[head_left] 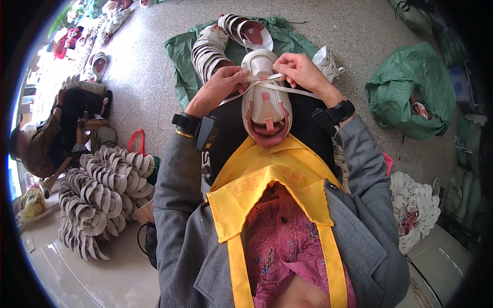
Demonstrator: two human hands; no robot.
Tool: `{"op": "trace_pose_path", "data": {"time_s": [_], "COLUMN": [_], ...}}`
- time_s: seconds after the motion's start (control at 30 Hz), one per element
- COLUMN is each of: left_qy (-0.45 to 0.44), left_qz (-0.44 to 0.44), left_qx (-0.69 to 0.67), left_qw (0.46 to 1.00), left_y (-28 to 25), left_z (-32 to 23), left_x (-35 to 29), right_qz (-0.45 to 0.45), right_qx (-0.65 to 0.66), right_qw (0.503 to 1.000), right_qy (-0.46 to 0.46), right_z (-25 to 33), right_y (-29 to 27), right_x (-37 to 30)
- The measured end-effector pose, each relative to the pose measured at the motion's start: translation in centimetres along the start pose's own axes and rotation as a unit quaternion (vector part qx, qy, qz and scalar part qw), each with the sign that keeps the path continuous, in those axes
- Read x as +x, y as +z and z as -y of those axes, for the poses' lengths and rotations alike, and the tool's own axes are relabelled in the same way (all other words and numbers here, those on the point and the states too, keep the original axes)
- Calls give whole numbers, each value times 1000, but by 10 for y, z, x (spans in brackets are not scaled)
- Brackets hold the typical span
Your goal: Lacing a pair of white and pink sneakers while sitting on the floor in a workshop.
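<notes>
A white shoe upper (pixel 265 100) with pink lining sits on my lap above the yellow apron (pixel 257 197), its heel opening toward me and its toe away. My left hand (pixel 222 86) is at the left of its lacing, thumb and forefinger pinching a flat white shoelace. From the other side my right hand (pixel 304 75) pinches the lace too, fingers curled. The white shoelace (pixel 303 92) crosses the upper between both hands, and a loose end runs out beneath my right wrist. Whether a knot is formed there is too small to tell.
Beyond my knees, nested shoe uppers (pixel 209 54) rest on a green sheet (pixel 177 56). A green sack (pixel 408 84) stands at right, above a pile of white lace-like strips (pixel 415 210). Stacked uppers (pixel 102 192) heap up at left, near another seated person (pixel 56 128).
</notes>
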State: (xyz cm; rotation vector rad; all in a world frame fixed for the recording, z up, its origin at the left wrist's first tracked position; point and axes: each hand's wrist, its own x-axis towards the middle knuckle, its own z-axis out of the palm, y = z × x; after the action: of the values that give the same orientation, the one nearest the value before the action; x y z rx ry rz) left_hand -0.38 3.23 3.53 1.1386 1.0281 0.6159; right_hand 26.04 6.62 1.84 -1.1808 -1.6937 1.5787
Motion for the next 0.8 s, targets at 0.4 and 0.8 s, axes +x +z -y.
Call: {"op": "trace_pose_path", "data": {"time_s": [0.4,0.8], "left_qy": [5,69], "left_qz": [-1,-13], "left_qx": [-3,100], "left_qw": [1000,992], "left_y": [-3,6], "left_z": [13,7], "left_x": [9,-1], "right_qz": [-33,-88], "right_qx": [-73,-126], "right_qw": [997,988], "right_qy": [2,-34], "right_z": [2,6], "right_y": [9,14], "right_x": [-2,-48]}}
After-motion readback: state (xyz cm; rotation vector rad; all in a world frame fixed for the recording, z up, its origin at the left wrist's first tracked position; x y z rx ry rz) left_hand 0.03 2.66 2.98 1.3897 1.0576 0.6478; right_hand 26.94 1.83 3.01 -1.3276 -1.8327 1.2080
